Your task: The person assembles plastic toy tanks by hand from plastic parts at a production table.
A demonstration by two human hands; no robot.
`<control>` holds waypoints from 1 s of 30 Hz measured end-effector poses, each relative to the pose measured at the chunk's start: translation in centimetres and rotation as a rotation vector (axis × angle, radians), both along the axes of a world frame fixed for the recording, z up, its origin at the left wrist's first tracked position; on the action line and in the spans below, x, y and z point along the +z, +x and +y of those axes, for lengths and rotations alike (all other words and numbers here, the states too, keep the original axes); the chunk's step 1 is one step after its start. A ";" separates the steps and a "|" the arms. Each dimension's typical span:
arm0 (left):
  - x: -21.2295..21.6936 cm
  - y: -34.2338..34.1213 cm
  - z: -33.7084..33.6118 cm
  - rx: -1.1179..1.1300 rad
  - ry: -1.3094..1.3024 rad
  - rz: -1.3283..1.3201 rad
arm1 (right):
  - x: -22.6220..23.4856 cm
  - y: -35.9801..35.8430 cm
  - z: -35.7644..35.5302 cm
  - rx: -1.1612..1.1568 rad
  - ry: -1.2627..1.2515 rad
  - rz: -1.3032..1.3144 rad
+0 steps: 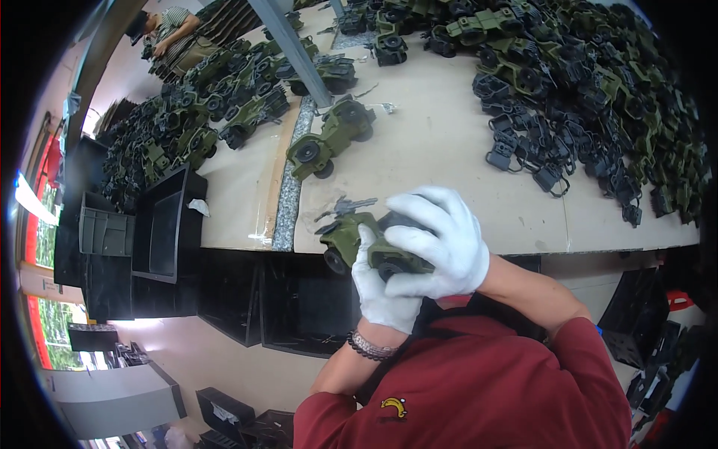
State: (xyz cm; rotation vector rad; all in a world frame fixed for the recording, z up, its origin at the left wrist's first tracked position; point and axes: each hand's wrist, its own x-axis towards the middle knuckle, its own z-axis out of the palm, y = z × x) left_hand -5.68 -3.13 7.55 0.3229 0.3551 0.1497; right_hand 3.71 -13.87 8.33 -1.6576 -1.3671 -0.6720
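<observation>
"How many hands are at work in the head view?"

"Two, both in white gloves, close together at the table's near edge. The left hand (381, 295), a beaded bracelet (372, 346) at its wrist, presses one digit up along a green toy vehicle (342, 239). The right hand (445, 247) curls over the vehicle's right part, fingers bent, so it is clasped between both; their exact contact underneath is hidden."

"And what is just beyond it?"

"A grey gun-shaped piece (349, 205); I cannot tell whether it is attached. Farther off, slightly left, another green vehicle (336, 136) stands on the cardboard-covered table (441, 135), near a metal post (293, 51)."

"What lies to either side?"

"Far right, a heap of green and dark vehicles (598, 90), with loose dark grey parts (529, 146) along its nearer edge. Left, another heap (198, 112), a black bin (166, 224) nearer, and a co-worker in stripes (176, 30) far beyond."
</observation>
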 end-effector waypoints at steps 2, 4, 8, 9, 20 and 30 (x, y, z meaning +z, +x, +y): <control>0.4 0.3 1.3 0.072 -0.068 0.029 | 1.1 1.2 2.6 -0.001 0.097 -0.026; 1.2 0.5 2.7 0.091 0.021 -0.013 | 1.9 2.3 4.7 0.040 0.116 -0.021; 1.2 3.2 9.7 0.103 0.133 0.096 | 1.8 4.5 9.6 0.089 0.062 0.067; 1.3 4.3 12.9 0.169 0.250 0.179 | 1.4 5.8 10.4 0.159 -0.025 0.259; 3.1 10.6 29.7 0.411 0.742 -0.014 | -4.2 12.7 16.2 -0.388 -0.654 0.285; -7.1 8.7 11.1 -0.328 0.803 0.161 | -7.6 8.4 0.1 -0.008 0.019 0.340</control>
